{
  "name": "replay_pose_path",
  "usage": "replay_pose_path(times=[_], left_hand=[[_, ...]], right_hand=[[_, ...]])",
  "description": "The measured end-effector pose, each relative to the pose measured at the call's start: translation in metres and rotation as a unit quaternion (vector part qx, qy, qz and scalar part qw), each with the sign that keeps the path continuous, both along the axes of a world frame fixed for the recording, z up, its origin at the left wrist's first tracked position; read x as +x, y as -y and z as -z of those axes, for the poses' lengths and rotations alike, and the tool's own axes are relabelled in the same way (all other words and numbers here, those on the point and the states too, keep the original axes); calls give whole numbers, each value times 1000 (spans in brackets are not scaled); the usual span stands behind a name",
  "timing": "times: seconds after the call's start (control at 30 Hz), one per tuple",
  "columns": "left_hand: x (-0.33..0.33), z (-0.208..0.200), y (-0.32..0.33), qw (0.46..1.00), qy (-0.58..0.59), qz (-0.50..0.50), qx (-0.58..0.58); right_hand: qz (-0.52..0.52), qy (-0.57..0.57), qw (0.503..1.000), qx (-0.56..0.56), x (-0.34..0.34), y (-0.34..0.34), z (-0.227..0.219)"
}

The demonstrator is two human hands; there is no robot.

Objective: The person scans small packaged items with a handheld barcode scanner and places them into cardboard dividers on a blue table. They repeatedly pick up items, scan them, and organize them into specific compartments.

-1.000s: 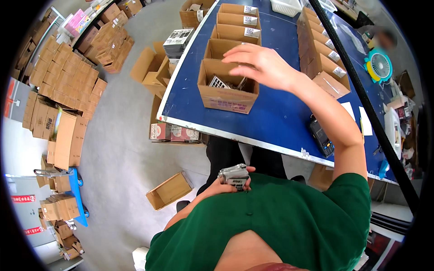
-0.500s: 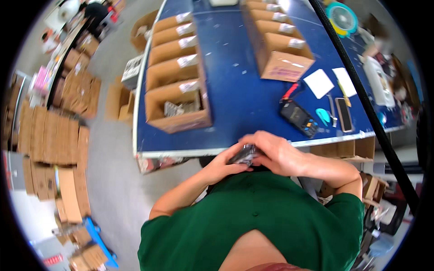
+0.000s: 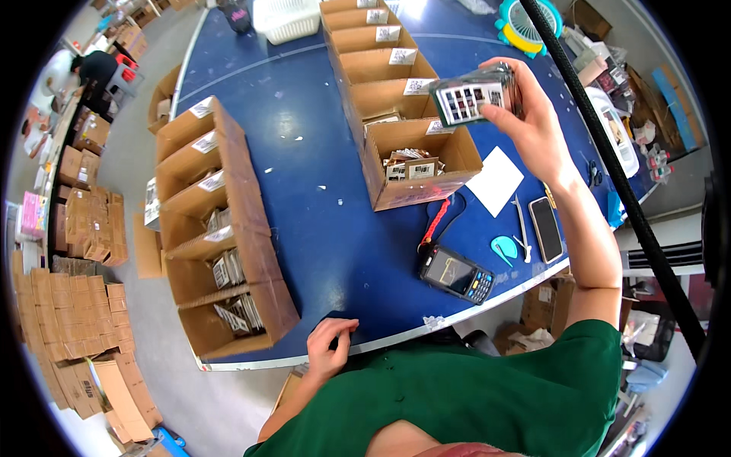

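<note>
My right hand [image 3: 525, 114] is raised above the right row of boxes and grips a plastic-wrapped packet [image 3: 468, 101]. The packet is dark, with a white label of small dark pictures facing up, and my thumb presses on its edge. Below it, the nearest cardboard box [image 3: 426, 196] of that row holds several small labelled packets [image 3: 412, 167]. My left hand [image 3: 330, 346] rests at the table's front edge with its fingers curled in; nothing shows in it. Left of this hand stands the near end of another box row [image 3: 283, 305], holding thin upright packets [image 3: 241, 314].
On the blue table [image 3: 320, 251] lie a handheld scanner [image 3: 457, 274] with a red cord, a turquoise cutter [image 3: 503, 247], a phone [image 3: 546, 230] and white paper [image 3: 496, 181]. A fan [image 3: 531, 27] and a white basket [image 3: 286, 19] stand farther back. A black pole [image 3: 609, 152] crosses the right side.
My hands have parted. The right one has swung up and right over the right box row with the packet; the left has dropped back to the table's edge. The whole view has shifted and turned.
</note>
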State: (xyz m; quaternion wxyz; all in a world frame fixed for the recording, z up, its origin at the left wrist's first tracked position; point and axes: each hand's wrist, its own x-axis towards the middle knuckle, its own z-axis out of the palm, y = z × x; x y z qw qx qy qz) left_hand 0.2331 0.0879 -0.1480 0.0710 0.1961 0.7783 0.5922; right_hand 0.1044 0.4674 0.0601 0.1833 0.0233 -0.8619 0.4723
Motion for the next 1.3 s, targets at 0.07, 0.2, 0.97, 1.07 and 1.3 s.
replay_pose_path(times=[0.07, 0.2, 0.97, 1.07, 1.3], left_hand=[[-1, 3, -2, 1000, -26, 6, -3], [-4, -2, -4, 999, -20, 22, -17], [-109, -206, 9, 992, 27, -105, -61], [-114, -209, 87, 960, 17, -229, -161], [-116, -195, 154, 901, 34, -56, -429]], right_hand=[[22, 78, 991, 105, 4, 0, -4], [-111, 118, 968, 193, -10, 1, -2], [3, 249, 936, 247, -39, 49, 29], [-106, 61, 981, 151, -30, 119, -25], [-298, 97, 949, 23, 21, 277, 8]])
